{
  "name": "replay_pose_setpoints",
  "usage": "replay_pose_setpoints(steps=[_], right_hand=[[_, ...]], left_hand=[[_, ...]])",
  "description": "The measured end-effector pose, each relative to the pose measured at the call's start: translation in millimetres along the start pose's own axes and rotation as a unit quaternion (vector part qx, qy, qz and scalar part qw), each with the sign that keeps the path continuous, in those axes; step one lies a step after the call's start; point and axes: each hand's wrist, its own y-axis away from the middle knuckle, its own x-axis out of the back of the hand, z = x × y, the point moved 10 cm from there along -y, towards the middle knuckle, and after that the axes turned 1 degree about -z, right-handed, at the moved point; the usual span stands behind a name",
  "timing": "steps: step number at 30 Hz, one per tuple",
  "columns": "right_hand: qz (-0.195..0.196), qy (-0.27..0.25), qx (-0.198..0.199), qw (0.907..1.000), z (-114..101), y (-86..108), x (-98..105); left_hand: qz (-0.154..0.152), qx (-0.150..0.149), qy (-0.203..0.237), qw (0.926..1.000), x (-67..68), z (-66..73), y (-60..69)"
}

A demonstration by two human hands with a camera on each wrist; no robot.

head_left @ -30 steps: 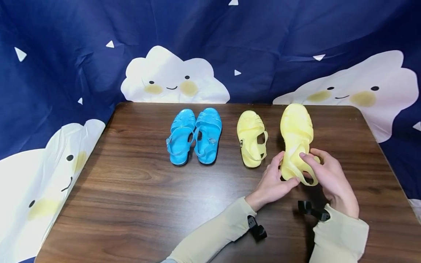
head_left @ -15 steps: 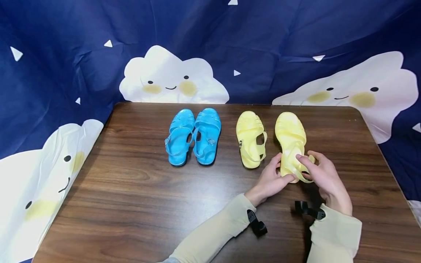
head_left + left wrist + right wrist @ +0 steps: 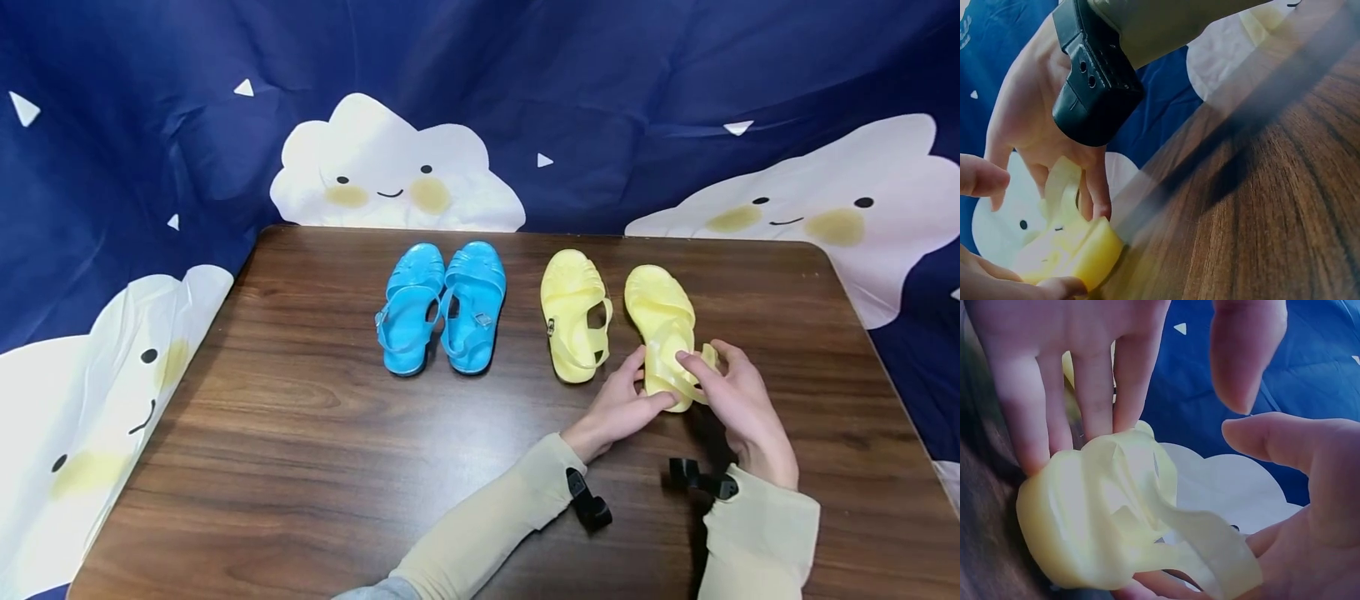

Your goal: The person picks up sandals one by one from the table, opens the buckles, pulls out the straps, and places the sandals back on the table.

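Observation:
A yellow jelly sandal [image 3: 660,304] lies on the table at the right, toe away from me, between my two hands. In the head view my left hand [image 3: 618,408] is at the left of its heel, my right hand [image 3: 742,408] at the right by the ankle strap [image 3: 1210,544]. In the right wrist view the left fingers [image 3: 1094,394] lie fairly straight against the sandal's side, and both thumbs stand off it. The right fingers reach past the strap and are partly hidden. A second yellow sandal [image 3: 573,308] lies just to the left.
Two blue jelly sandals, one [image 3: 411,308] beside the other [image 3: 475,308], lie side by side left of the yellow ones. The brown wooden table [image 3: 300,467] ends at a dark blue curtain [image 3: 585,100] with white clouds. Black wrist mounts [image 3: 588,500] sit on both sleeves.
The right-hand yellow sandal has come down onto the table and slightly left, drawing nearer to the other yellow one. Both hands moved with it. The other sandals have stayed put.

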Motion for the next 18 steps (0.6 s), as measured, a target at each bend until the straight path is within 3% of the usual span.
replay_pose_setpoints(steps=[18], right_hand=[[0.038, -0.020, -0.001, 0.9991, -1.7, -3.3, 0.7]], left_hand=[[-0.002, -0.025, 0.034, 0.9991, 0.1, 1.9, -5.4]])
